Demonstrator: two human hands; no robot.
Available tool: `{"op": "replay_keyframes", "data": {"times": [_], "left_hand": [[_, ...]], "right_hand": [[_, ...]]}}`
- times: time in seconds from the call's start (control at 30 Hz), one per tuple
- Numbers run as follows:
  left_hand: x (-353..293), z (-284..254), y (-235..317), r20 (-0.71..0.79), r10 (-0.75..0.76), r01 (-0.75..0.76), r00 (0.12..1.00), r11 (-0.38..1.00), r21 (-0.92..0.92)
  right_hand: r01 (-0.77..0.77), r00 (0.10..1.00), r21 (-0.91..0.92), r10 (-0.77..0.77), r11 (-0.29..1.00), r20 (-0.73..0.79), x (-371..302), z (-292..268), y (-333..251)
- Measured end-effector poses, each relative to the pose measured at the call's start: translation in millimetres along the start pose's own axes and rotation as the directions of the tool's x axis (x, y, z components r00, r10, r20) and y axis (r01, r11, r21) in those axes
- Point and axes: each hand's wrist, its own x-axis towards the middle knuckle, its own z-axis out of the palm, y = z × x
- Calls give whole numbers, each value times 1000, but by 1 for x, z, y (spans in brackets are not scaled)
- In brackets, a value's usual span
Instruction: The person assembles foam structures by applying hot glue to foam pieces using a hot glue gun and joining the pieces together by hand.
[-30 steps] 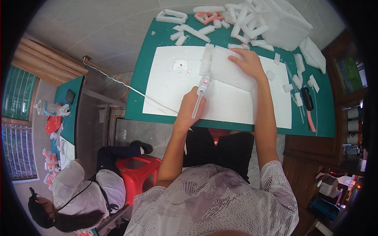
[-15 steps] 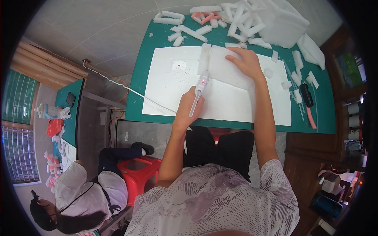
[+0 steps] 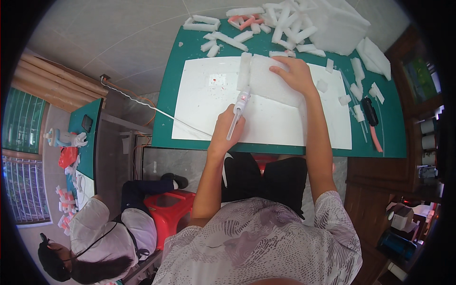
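My left hand (image 3: 225,130) is wrapped round the grip of a white hot glue gun (image 3: 242,99), with a clear glue stick jutting from its back end toward me. The gun's nozzle reaches the near end of a narrow white foam strip (image 3: 244,71). Right beside that strip lies a larger white foam slab (image 3: 271,83). My right hand (image 3: 295,75) rests on the slab's far right part, thumb over its top and fingers along the far edge; it grips the slab. Both pieces are on a white board (image 3: 204,107).
Foam strips and frames (image 3: 289,26) crowd the far edge of the green table (image 3: 164,104), near a big foam block (image 3: 339,28). A black-and-pink tool (image 3: 370,118) and clear sticks lie right. A white cord (image 3: 164,111) runs left. Another person (image 3: 109,228) sits at lower left.
The whole view has shifted slightly. Both hands, the glue gun and the foam pieces keep nearly the same places relative to each other.
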Motion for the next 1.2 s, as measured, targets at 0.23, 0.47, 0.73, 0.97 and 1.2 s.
{"op": "replay_keyframes", "data": {"times": [0.23,0.47,0.73,0.97,1.2], "left_hand": [[0,4,0,-44,91,-93,995,995,-31],[1,5,-1,-45,104,-104,994,995,-2],[0,2,4,-49,111,-110,993,993,34],[0,3,9,-32,69,-68,997,997,37],[-1,1,14,-25,50,-49,998,998,29]], "right_hand": [[9,1000,-45,-10,999,-15,-1,1,3],[23,999,-46,-24,999,-31,-3,1,-1],[32,998,-52,-34,998,-45,-3,2,0],[34,999,-58,-36,998,-39,-4,1,1],[46,998,-62,-49,997,-48,-4,3,3]]}}
